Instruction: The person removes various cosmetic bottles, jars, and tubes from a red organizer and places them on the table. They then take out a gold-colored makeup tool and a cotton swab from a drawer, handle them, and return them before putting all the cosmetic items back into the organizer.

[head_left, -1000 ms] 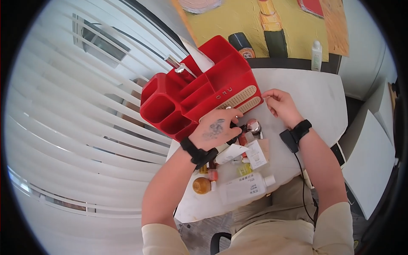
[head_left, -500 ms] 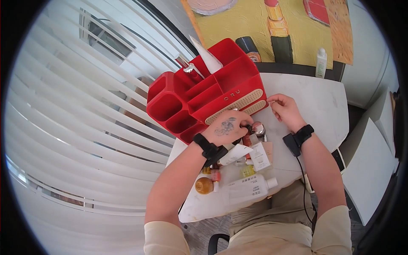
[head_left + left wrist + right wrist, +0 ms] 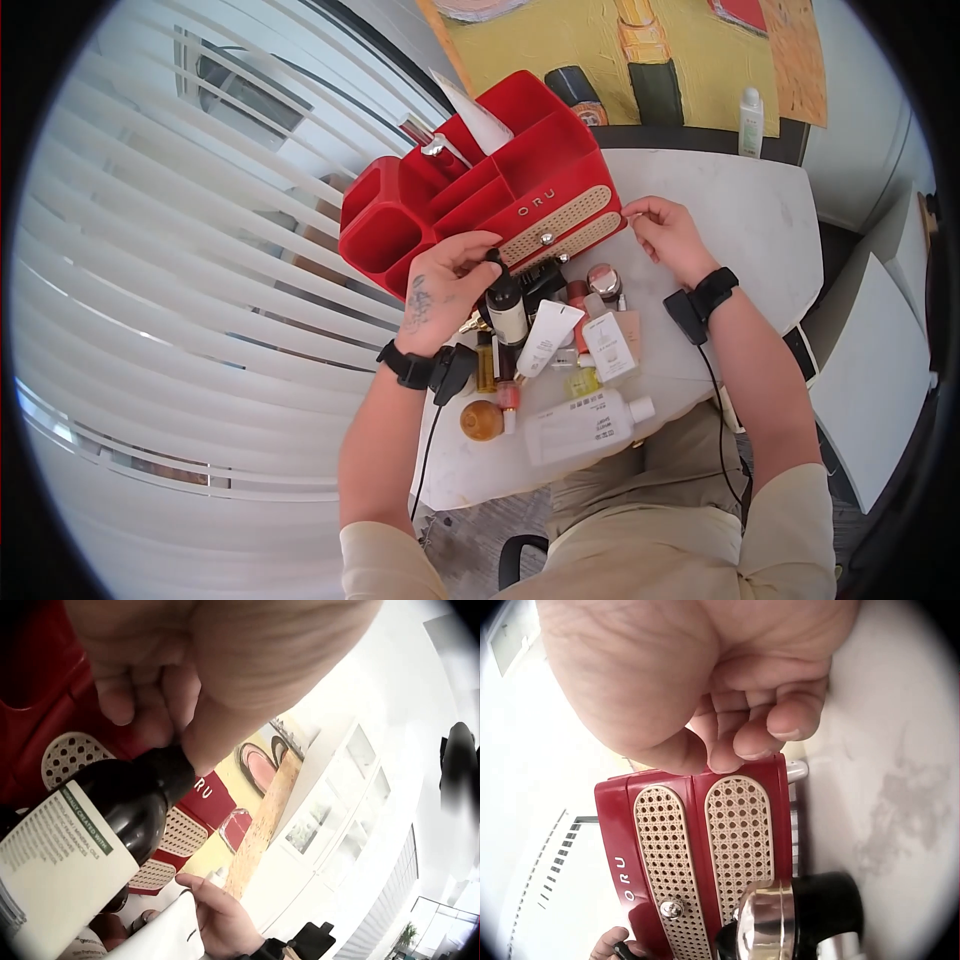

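My left hand (image 3: 440, 290) pinches the black cap (image 3: 169, 776) of a dark bottle (image 3: 508, 318) with a pale label, thumb and fingers around its top. The bottle stands tilted over the cosmetics, just in front of the red organizer (image 3: 565, 185). At the organizer's right front corner is my right hand (image 3: 668, 240), its bent fingertips (image 3: 724, 761) right at the box's end and nothing in its palm. Close to the dark bottle lie a white tube (image 3: 548, 340), a small white box (image 3: 610, 348) and a shiny round-lidded jar (image 3: 603, 280).
Nearer the front edge lie a clear bottle (image 3: 580, 430) and a round amber bottle (image 3: 481, 420). A white tube (image 3: 480, 118) stands inside the organizer. Slatted blinds (image 3: 230, 300) run along the left; a white bottle (image 3: 750, 125) stands at the back. Cables hang from both wrist cameras.
My left hand has drawn back to the left and turned, bringing the dark bottle into sight by its cap. The right hand has stayed at the organizer's corner.
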Demonstrator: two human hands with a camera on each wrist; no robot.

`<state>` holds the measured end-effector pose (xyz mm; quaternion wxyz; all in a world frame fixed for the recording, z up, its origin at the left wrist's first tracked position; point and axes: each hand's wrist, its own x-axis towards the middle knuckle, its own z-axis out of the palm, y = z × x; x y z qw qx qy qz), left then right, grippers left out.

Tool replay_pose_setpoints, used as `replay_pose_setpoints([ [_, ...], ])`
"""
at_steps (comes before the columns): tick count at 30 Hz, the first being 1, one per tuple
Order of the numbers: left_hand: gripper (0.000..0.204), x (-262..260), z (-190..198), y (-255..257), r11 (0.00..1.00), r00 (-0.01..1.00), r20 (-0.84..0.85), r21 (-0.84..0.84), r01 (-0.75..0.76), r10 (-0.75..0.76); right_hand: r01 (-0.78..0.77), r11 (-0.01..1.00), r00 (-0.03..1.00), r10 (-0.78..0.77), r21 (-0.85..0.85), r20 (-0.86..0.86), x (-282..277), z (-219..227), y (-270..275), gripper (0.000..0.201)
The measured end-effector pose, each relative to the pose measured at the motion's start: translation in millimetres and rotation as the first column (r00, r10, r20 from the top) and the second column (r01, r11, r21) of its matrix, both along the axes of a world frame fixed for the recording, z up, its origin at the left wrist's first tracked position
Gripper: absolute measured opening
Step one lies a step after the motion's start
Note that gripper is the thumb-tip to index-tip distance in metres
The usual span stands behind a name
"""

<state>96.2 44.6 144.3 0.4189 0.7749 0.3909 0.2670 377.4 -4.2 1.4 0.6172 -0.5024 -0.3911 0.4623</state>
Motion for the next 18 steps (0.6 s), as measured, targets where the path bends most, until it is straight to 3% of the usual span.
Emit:
replay_pose_setpoints([
  [3, 0.03, -8, 4, -6, 0.997, 0.997, 0.057, 0.057, -0.051, 0.048, 0.0, 1.0, 1.0, 0.0, -0.004, 0.001, 0, 1, -1, 0.017],
  [6, 0.029, -14, 17, -10, 0.989, 0.969, 0.239, 0.115, -0.092, 0.062, 0.007, 1.0, 1.0, -0.007, 0.003, 0.01, 0, 2, -1, 0.018],
  [10, 0.026, -21, 60, -11, 0.944, 0.926, 0.354, 0.238, -0.227, 0.133, 0.003, 1.0, 1.0, -0.003, 0.004, 0.0, -1, 2, 0, 0.018],
  [15, 0.022, -18, 101, 21, 0.865, 0.83, 0.521, 0.303, -0.4, 0.201, 0.002, 1.0, 1.0, -0.002, 0.01, 0.003, 1, -1, 0, 0.017],
  [18, 0.023, -11, 108, 50, 0.819, 0.836, 0.508, 0.375, -0.434, 0.21, 0.008, 1.0, 1.0, -0.008, 0.005, 0.011, -1, 3, -2, 0.017],
])
